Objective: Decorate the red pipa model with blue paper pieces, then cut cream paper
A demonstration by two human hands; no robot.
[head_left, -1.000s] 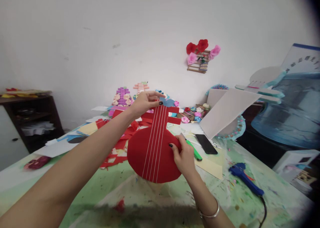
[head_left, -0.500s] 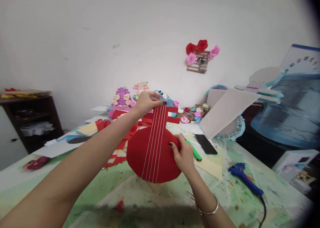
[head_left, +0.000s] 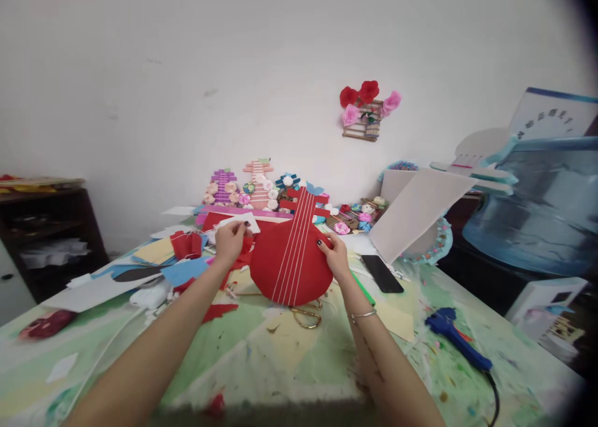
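Observation:
My right hand (head_left: 336, 257) pinches the right edge of a red craft lute (head_left: 292, 265), thumb on its front face. The lute is tilted up above the table, with white strings running down its neck and round body and a blue piece at its top. To the left of the lute, my left hand (head_left: 231, 243) has its fingers drawn together in front of a white card (head_left: 252, 221); whether it grips the card or something smaller cannot be made out. Gold-handled scissors (head_left: 307, 318) lie beneath the lute, their blades hidden.
Red scraps (head_left: 185, 245) and blue paper (head_left: 185, 270) clutter the table's left side. At right lie a black phone (head_left: 382, 273), a green marker (head_left: 363, 288) and a corded blue glue gun (head_left: 458, 338). Flower-trimmed craft instruments (head_left: 258, 184) line the wall. A large water bottle (head_left: 537, 209) stands far right.
My left hand has left the top of the lute's neck and moved down and left. The lute sits farther off and leans right, still held by my right hand. The scissors have come into view.

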